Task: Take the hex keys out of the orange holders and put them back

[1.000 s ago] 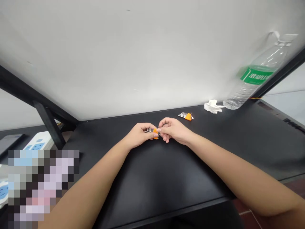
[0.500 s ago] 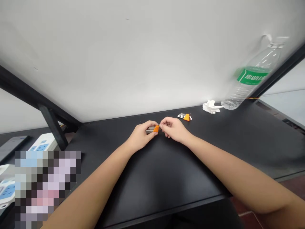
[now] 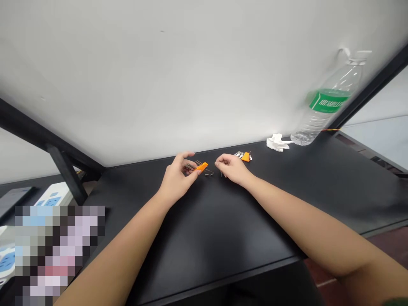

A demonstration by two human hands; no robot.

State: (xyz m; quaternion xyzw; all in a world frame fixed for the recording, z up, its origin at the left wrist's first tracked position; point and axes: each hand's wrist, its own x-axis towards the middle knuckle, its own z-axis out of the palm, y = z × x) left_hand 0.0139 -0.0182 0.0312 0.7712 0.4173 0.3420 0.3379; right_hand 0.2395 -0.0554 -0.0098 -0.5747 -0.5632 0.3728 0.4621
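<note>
My left hand (image 3: 179,174) grips an orange hex key holder (image 3: 202,167) between thumb and fingers, tilted, with several metal hex keys sticking out of it. To the right, my right hand (image 3: 232,167) is closed in a pinch; a thin hex key (image 3: 221,174) shows just below its fingertips, mostly hidden. A small gap separates the two hands. Behind the right hand, a second orange holder with hex keys (image 3: 245,157) lies on the black tabletop (image 3: 204,238).
Crumpled white tissue (image 3: 278,143) and a large clear bottle with a green label (image 3: 330,100) stand against the pale wall at the back right. Black frame posts (image 3: 68,172) flank the table. White power strips (image 3: 55,195) and a dark flat device (image 3: 15,202) are at left.
My left hand has tilted the orange holder and spread its fingers more. The hands have drawn slightly apart, and a thin key now shows under the right fingertips. The view has shifted slightly.
</note>
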